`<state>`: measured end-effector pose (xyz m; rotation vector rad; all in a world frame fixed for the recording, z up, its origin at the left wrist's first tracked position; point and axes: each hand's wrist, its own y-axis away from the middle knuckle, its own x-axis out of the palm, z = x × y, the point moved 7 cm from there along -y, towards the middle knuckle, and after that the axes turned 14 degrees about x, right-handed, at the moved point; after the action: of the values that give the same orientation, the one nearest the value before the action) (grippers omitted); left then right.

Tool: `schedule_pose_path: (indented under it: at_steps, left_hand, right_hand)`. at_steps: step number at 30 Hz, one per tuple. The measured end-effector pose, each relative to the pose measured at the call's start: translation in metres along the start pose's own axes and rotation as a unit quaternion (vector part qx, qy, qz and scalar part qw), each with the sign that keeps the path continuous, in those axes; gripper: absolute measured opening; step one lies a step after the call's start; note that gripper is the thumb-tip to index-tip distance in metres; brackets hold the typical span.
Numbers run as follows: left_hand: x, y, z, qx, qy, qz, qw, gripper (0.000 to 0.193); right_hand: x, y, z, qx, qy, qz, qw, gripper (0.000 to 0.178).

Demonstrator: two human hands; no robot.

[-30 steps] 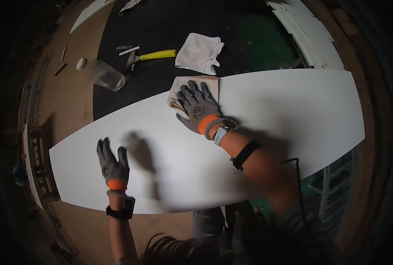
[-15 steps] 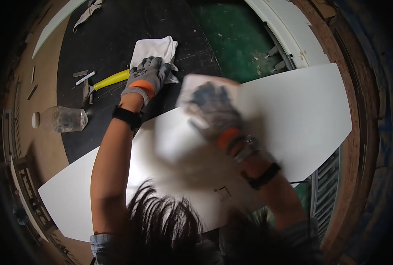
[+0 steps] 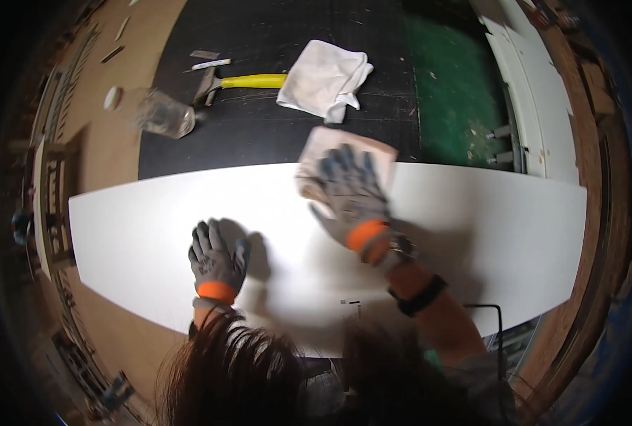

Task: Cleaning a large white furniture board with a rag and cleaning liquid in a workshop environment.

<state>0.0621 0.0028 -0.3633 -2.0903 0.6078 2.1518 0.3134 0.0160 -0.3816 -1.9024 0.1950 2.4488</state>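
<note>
The right hand (image 3: 351,195), in a grey glove with an orange cuff, lay flat over a pinkish-white cloth (image 3: 330,145), its fingers extended and slightly spread rather than clenched. The cloth lay at the far edge of a long white board (image 3: 138,234), partly on the board and partly beyond that edge; motion blur softened both hand and cloth. The left hand (image 3: 216,259), gloved alike, was released, palm down and fingers extended, over the left half of the board; whether it touched the surface could not be told. A watch (image 3: 403,246) and a dark strap (image 3: 422,295) encircled the right wrist and forearm. Small dark marks (image 3: 351,304) showed near the board's near edge.

Beyond the board, a black worktop (image 3: 259,145) carried a hammer (image 3: 254,82), its yellow handle reaching the edge of a second, whitish cloth (image 3: 323,78). A white pen (image 3: 211,64) lay just beyond the hammer's head, near a small flat strip (image 3: 204,54). A clear bottle (image 3: 163,113) with a white cap, blurred, was to the hammer's left. A green surface (image 3: 443,106) bordered the worktop on the right.
</note>
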Motion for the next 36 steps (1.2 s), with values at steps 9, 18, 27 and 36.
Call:
schedule_pose_path:
  at_steps: [9, 18, 27, 36]
  left_hand:
    - [0.053, 0.092, -0.067, -0.107, 0.031, -0.064, 0.992, 0.077]
    - [0.047, 0.099, -0.063, -0.129, 0.094, -0.096, 0.982, 0.079]
    - [0.031, 0.111, -0.065, -0.159, 0.159, -0.035, 0.974, 0.073]
    - [0.043, 0.15, -0.052, -0.189, 0.158, -0.011, 0.969, 0.073]
  right_hand:
    - [-0.002, 0.002, -0.024, -0.101, 0.043, 0.017, 0.994, 0.065]
    - [0.014, -0.038, 0.097, -0.177, 0.11, 0.017, 0.978, 0.065]
    - [0.005, 0.001, 0.05, -0.124, 0.136, 0.02, 0.983, 0.062]
    - [-0.067, 0.077, -0.185, -0.024, 0.371, -0.188, 0.909, 0.045]
